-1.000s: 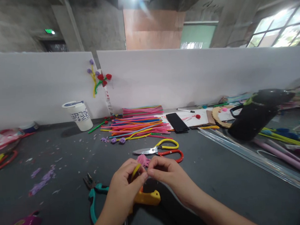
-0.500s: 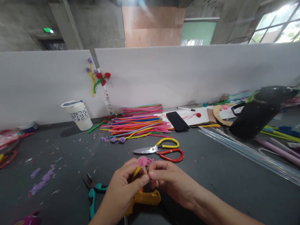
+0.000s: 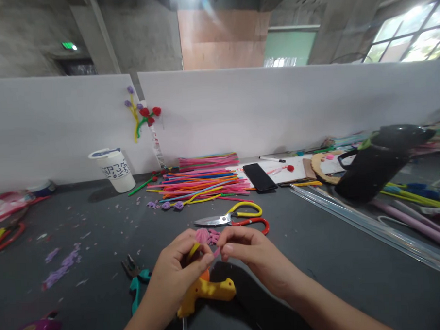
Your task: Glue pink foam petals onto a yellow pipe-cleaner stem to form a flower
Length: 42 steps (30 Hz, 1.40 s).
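Observation:
My left hand (image 3: 184, 264) is closed in a pinch on a small pink fuzzy piece (image 3: 216, 252), and a yellow strip (image 3: 193, 250) shows between its fingers. At the other end of the pink piece are the fingertips of my right hand (image 3: 245, 251), closed together; whether they grip it is too small to tell. Just beyond the fingertips lies a cluster of pink fuzzy pieces (image 3: 207, 235), partly hidden by my hands. Beneath them rests a yellow glue gun (image 3: 214, 290) with an orange part. Scissors (image 3: 226, 219) with yellow and red handles lie behind.
Teal-handled pliers (image 3: 135, 285) lie left of my left forearm. Pipe cleaners (image 3: 202, 183) are piled at the back, beside a phone (image 3: 260, 177). A white cup (image 3: 116, 172) stands at back left, a black jug (image 3: 369, 168) at right, near long clear sticks (image 3: 354, 222).
My hands have drawn slightly apart, so a bit of pink now shows between the fingertips. My left hand moved a little left, uncovering more of the glue gun.

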Each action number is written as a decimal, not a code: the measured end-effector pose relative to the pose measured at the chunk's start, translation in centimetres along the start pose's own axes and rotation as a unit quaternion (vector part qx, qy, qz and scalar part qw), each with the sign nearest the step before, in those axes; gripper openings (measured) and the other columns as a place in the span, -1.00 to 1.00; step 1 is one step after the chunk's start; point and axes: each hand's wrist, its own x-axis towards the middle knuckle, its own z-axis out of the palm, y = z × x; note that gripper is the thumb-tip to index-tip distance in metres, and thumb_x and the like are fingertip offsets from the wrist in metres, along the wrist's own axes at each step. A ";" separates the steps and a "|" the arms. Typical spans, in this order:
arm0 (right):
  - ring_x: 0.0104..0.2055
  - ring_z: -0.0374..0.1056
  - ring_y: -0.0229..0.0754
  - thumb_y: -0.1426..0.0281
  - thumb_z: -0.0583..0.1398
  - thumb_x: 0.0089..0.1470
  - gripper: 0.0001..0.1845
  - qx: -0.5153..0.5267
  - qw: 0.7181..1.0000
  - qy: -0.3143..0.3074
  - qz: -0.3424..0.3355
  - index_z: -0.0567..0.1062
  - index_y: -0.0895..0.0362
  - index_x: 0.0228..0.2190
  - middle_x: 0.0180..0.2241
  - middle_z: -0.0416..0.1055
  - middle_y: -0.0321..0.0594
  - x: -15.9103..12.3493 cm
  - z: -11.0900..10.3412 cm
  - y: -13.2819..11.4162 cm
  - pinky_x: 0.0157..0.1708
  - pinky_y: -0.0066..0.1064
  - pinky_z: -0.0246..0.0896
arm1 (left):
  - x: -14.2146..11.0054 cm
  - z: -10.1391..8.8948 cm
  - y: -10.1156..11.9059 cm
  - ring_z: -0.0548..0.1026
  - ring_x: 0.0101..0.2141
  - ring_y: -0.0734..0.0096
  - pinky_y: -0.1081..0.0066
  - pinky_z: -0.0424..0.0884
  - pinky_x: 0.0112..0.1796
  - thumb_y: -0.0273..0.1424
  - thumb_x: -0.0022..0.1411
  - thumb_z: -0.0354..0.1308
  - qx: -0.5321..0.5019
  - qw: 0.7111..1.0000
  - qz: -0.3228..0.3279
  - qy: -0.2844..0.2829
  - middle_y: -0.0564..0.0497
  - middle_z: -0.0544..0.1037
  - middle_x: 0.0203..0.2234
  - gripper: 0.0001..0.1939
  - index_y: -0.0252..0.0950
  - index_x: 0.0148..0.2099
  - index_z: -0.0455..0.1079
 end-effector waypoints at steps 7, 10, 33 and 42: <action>-0.41 0.23 -0.25 0.29 0.22 -0.02 -0.84 -0.170 0.985 0.014 -0.035 0.42 0.12 -0.51 -0.50 0.32 -0.35 0.4 -0.6 -0.2 -0.34 -0.39 0.13 | 0.1 0.1 -0.1 0.27 -0.47 0.37 0.46 0.17 -0.42 -0.33 -0.07 0.31 -0.069 0.996 -0.053 0.033 0.07 0.33 -0.57 -0.81 -0.26 -0.62 0.43; -0.37 0.23 -0.23 0.45 0.22 -0.05 -0.91 -0.287 0.955 0.022 -0.070 0.43 0.12 -0.55 -0.49 0.33 -0.33 1.0 -1.1 0.3 -0.29 -0.38 0.11 | 0.2 -0.3 -0.7 0.17 -0.54 0.45 0.48 0.10 -0.48 -0.21 0.01 0.26 -0.108 0.986 -0.098 0.077 0.13 0.23 -0.64 -0.76 -0.27 -0.53 0.47; -0.12 0.35 -0.09 0.40 0.19 0.17 -0.87 -0.667 0.721 0.024 -0.184 0.47 0.20 -0.24 -0.18 0.42 -0.16 4.0 -1.4 4.4 -0.12 -0.15 0.28 | 0.2 0.0 -0.4 -0.02 -0.72 0.71 0.56 -0.10 -0.63 -0.21 0.08 0.21 -0.295 0.935 -0.188 0.056 0.18 0.31 -0.74 -0.71 -0.37 -0.43 0.42; -0.18 0.37 -0.14 0.52 0.12 0.18 -0.87 -0.505 0.845 0.049 -0.167 0.49 0.19 -0.32 -0.25 0.44 -0.14 4.1 -1.7 3.8 -0.14 -0.21 0.30 | 0.3 0.3 -0.9 -0.03 -0.76 0.81 0.56 -0.19 -0.66 -0.38 0.01 0.24 -0.290 0.934 -0.207 0.024 0.09 0.47 -0.59 -0.80 -0.39 -0.30 0.42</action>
